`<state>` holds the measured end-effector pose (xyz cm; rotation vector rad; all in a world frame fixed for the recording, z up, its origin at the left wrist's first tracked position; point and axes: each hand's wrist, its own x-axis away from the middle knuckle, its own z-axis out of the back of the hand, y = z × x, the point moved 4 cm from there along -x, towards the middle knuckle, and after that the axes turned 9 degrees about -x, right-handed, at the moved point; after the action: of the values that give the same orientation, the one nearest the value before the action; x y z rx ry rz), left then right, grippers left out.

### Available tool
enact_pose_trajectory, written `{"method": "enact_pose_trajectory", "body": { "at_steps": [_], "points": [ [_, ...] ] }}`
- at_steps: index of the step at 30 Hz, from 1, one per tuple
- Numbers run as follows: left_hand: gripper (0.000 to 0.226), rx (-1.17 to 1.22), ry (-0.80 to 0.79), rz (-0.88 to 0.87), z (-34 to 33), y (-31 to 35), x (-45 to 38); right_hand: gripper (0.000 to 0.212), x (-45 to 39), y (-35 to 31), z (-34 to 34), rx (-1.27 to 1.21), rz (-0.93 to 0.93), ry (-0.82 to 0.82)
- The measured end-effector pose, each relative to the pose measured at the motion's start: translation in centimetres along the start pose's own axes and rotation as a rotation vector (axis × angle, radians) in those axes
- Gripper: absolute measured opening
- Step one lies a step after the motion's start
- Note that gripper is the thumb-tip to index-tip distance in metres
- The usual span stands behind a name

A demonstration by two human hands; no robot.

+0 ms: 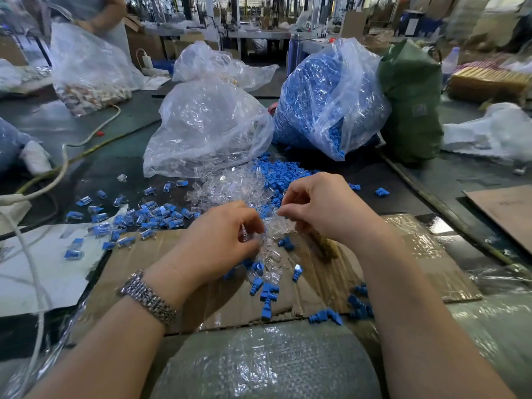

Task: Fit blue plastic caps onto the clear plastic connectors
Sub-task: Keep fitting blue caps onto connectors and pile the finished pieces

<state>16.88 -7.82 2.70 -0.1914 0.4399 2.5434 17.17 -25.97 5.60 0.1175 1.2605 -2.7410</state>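
A heap of clear plastic connectors lies mid-table, mixed with loose blue caps on its right side. More blue caps lie scattered on the cardboard sheet nearer to me. My left hand has its fingers curled round several clear connectors. My right hand pinches a clear connector at the near edge of the heap. The two hands almost touch. Capped connectors lie spread to the left.
A clear bag of connectors and a bag of blue caps stand behind the heap, beside a green sack. White cables run along the left. Bubble wrap covers the near edge. A person stands at the far left.
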Motion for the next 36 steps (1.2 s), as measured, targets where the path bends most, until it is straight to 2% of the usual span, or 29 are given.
{"method": "enact_pose_trajectory", "body": {
  "at_steps": [5,14,17,22,25,29,36],
  "points": [
    [0.018,-0.024,-0.041,0.007,-0.7,0.2,-0.2,0.008,0.0,0.1,0.2,-0.002,0.03,0.024],
    [0.006,0.022,0.073,-0.01,0.1,0.1,-0.1,0.01,-0.1,0.2,0.5,-0.053,0.041,0.034],
    [0.012,0.295,0.123,0.071,0.9,-0.4,-0.2,0.01,0.0,-0.1,0.4,-0.15,0.057,0.019],
    [0.023,0.959,0.038,0.275,1.3,-1.2,0.0,0.007,0.3,-1.3,0.9,-0.334,0.171,0.017],
    [0.028,1.265,0.025,0.345,1.0,-1.3,0.0,0.005,0.5,-1.8,0.8,-0.363,0.236,-0.017],
    [0.018,1.403,0.029,0.337,1.0,-1.1,-0.1,0.008,0.6,-2.1,0.4,-0.348,0.295,-0.038],
    [0.016,1.435,0.053,0.324,1.3,-0.7,-0.1,0.011,0.6,-2.2,0.1,-0.353,0.326,-0.058]
  ]
}}
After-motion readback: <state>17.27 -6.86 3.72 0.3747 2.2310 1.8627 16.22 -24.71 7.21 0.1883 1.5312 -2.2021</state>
